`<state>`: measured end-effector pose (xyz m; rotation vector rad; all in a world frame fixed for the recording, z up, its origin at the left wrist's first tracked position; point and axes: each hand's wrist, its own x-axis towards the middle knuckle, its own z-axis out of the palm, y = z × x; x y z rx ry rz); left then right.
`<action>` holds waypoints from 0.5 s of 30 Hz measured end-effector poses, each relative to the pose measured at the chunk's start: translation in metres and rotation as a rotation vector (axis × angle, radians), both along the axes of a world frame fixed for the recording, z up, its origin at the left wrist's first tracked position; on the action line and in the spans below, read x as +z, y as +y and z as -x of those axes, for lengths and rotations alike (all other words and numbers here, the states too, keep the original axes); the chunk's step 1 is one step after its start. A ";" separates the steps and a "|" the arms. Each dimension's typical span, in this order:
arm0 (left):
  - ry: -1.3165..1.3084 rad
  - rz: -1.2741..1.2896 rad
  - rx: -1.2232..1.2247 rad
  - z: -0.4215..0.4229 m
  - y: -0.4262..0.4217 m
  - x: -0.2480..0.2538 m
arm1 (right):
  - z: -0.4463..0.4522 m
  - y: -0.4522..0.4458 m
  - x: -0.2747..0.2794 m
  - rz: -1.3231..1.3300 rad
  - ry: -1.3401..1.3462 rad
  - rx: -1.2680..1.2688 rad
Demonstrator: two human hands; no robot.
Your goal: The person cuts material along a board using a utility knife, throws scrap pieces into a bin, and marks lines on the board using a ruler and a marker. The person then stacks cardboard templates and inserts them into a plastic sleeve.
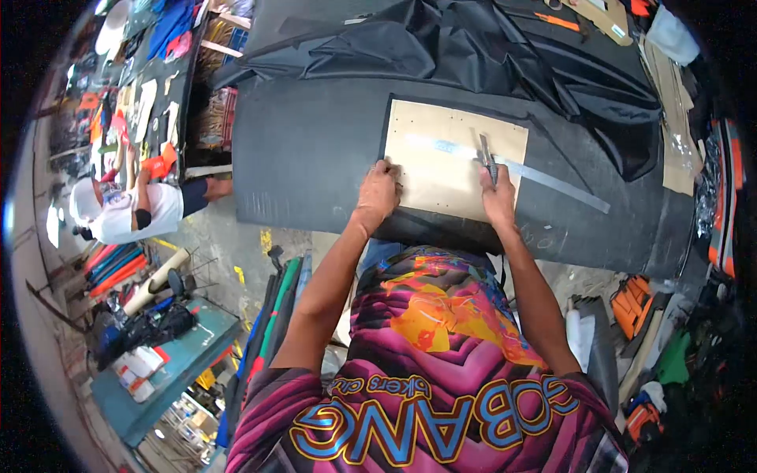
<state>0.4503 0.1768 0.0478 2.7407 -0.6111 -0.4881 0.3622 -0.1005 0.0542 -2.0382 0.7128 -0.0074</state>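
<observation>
Utility knife [486, 150] upright in the closed grip of the right hand [497, 195], above the tan board [441, 183]; the left hand [380, 191] rests curled at the board's left edge, though whether it pinches anything cannot be told; the board lies on the dark table [307, 150], a ruler [564, 188] slanting past its right edge; black fabric [378, 51] lies rumpled beyond.

Workshop, textile or bag-making by the look. Broad dark worktable [307, 150], black fabric [378, 55] heaped along far side; upright rolls of material [276, 315] near left; second bench [169, 370] beyond; cluttered cut pieces [146, 110] far left; concrete floor [213, 252].
</observation>
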 end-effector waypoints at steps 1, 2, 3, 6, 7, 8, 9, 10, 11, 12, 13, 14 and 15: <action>0.041 0.012 -0.038 -0.006 -0.001 0.000 | 0.004 0.006 -0.001 -0.034 0.029 0.004; 0.044 0.010 -0.061 -0.013 -0.004 0.000 | 0.007 0.011 -0.004 -0.036 0.031 -0.019; 0.110 0.077 -0.100 -0.023 -0.007 0.000 | 0.008 0.018 -0.008 -0.063 0.011 -0.011; 0.140 0.200 -0.226 -0.059 -0.030 0.016 | 0.010 0.038 -0.018 -0.090 0.056 0.000; 0.097 0.263 -0.279 -0.074 -0.042 0.020 | 0.006 0.045 -0.011 -0.179 0.114 -0.041; -0.001 0.290 -0.370 -0.088 -0.054 0.022 | -0.001 0.053 -0.002 -0.264 0.170 -0.080; -0.104 0.321 -0.456 -0.104 -0.068 0.020 | -0.006 0.058 -0.003 -0.166 0.113 -0.064; -0.117 0.365 -0.486 -0.121 -0.082 0.012 | -0.010 0.063 -0.004 -0.070 0.061 -0.045; -0.122 0.407 -0.511 -0.135 -0.095 0.003 | -0.017 0.062 -0.008 -0.061 0.090 -0.022; -0.098 0.418 -0.510 -0.149 -0.109 -0.007 | -0.023 0.064 -0.011 -0.057 0.115 -0.028; -0.103 0.406 -0.623 -0.163 -0.122 -0.014 | -0.030 0.065 -0.009 -0.011 0.091 -0.047; -0.111 0.395 -0.738 -0.170 -0.131 -0.019 | -0.036 0.067 -0.006 0.037 0.066 -0.067; -0.098 0.408 -0.741 -0.172 -0.138 -0.026 | -0.043 0.067 -0.005 0.022 0.110 -0.094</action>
